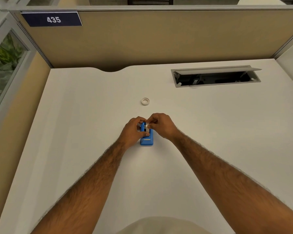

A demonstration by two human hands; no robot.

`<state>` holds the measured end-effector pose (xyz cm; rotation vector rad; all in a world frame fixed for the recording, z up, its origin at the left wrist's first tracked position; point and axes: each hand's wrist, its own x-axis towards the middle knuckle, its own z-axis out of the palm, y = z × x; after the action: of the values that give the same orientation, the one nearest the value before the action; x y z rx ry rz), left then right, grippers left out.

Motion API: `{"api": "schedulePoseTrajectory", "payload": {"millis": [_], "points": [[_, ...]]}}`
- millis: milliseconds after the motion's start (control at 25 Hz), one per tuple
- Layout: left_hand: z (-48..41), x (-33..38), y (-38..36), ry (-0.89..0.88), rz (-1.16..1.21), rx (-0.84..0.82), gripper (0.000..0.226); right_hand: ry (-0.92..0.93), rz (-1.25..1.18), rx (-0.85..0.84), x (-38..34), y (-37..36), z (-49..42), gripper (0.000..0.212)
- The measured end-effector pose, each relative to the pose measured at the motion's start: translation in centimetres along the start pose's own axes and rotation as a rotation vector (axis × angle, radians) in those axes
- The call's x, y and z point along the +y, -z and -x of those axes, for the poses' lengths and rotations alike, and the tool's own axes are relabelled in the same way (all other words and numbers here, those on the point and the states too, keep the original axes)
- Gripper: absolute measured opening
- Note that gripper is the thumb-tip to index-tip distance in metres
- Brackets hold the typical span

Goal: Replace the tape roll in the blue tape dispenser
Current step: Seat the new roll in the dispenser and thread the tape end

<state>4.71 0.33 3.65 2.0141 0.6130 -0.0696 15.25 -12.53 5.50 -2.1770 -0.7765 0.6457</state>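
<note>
A small blue tape dispenser stands on the white desk, its cutter end toward me. My left hand wraps its left side and holds it. My right hand pinches a white tape roll at the top of the dispenser's slot, fingertips closed on it. Both hands hide the dispenser's far end. A second white tape roll lies flat on the desk a short way beyond the hands.
An open grey cable tray with dark cables is set into the desk at the back right. Tan cubicle partitions close the back and left; a sign reads 435. The desk's back edge has a curved notch.
</note>
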Motion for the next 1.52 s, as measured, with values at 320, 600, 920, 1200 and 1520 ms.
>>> {"api": "schedulePoseTrajectory", "payload": {"millis": [320, 600, 920, 1200, 1520], "points": [[-0.3, -0.5, -0.1, 0.005, 0.071, 0.015, 0.048, -0.042, 0.000, 0.042, -0.5, -0.3, -0.2, 0.007], [-0.6, -0.7, -0.1, 0.013, 0.056, 0.009, 0.047, -0.029, 0.065, 0.061, -0.8, -0.5, -0.4, 0.008], [-0.7, -0.8, -0.4, 0.020, 0.043, 0.024, 0.050, 0.164, 0.402, -0.009, -1.0, -0.6, 0.2, 0.016], [-0.7, -0.8, -0.3, 0.011, 0.045, 0.029, 0.049, 0.150, 0.300, 0.030, -0.8, -0.5, 0.0, 0.015], [-0.9, -0.8, -0.3, 0.002, 0.002, 0.020, 0.045, 0.251, 0.409, 0.023, -0.1, -0.7, 0.5, 0.020]]}}
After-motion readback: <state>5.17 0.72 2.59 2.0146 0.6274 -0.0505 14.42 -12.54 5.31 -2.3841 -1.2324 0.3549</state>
